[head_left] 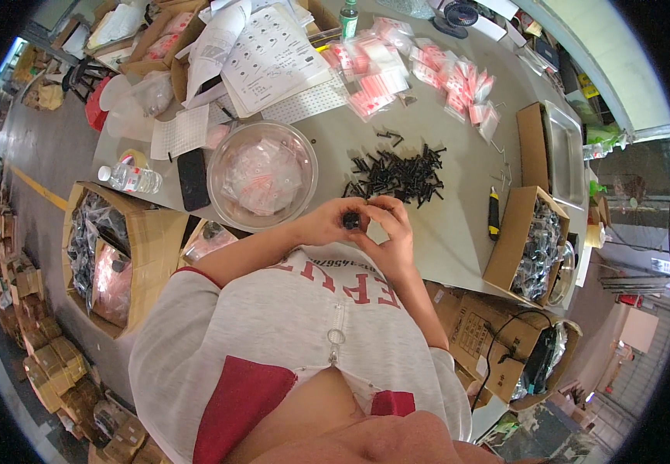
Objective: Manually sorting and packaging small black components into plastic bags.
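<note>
My left hand (329, 222) is curled round a small bunch of black screws (351, 220), whose dark ends show at the opening of the fist. Against it, my right hand (389, 232) bends its thumb and fingers into a ring, the fingertips meeting at the left hand; whatever they pinch is hidden. Just beyond both hands a loose pile of black screws (401, 174) lies on the grey table (451, 255). To the left of the pile stands a clear round bowl (219, 185) holding small plastic bags with red print (261, 182).
Red-and-white packets (459, 81) lie at the back, near printed sheets (273, 62). A phone (193, 179) and water bottle (130, 179) are at left. At right are a yellow-black cutter (493, 213) and a carton of bagged parts (517, 236). Another open carton (149, 263) stands left.
</note>
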Action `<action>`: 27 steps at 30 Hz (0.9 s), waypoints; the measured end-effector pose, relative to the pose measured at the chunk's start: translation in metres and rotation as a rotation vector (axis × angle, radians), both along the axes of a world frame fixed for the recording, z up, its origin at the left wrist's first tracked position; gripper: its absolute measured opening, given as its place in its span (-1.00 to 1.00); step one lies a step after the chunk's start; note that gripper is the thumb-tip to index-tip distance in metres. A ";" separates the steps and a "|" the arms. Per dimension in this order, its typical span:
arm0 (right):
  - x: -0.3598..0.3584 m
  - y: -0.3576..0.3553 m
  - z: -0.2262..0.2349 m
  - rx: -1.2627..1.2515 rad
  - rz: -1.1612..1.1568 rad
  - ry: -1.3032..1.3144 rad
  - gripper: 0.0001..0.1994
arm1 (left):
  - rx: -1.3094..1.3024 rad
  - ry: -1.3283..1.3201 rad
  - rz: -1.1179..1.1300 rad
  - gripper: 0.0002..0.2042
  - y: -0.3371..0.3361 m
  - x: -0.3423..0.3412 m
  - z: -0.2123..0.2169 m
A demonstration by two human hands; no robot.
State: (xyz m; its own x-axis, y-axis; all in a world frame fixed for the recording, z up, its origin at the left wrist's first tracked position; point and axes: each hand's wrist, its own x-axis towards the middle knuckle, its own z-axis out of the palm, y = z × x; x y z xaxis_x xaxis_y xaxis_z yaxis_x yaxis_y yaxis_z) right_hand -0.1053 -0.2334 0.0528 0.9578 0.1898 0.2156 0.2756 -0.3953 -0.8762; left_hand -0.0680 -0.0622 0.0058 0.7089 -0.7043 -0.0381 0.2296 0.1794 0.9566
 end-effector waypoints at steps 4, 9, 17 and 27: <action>0.002 -0.009 0.007 -0.117 0.085 -0.160 -0.60 | 0.031 -0.073 -0.030 -0.68 -0.001 0.002 0.011; 0.003 -0.011 0.024 -0.337 0.137 -0.214 -0.69 | 0.266 -0.248 -0.110 -0.70 0.001 0.006 0.027; 0.001 -0.018 0.026 -0.284 0.180 -0.394 -0.84 | 0.195 -0.086 -0.131 -0.54 -0.002 0.001 0.033; -0.001 -0.014 0.013 -0.204 -0.096 -0.381 -0.87 | 0.089 -0.099 0.132 -0.71 0.009 -0.001 0.006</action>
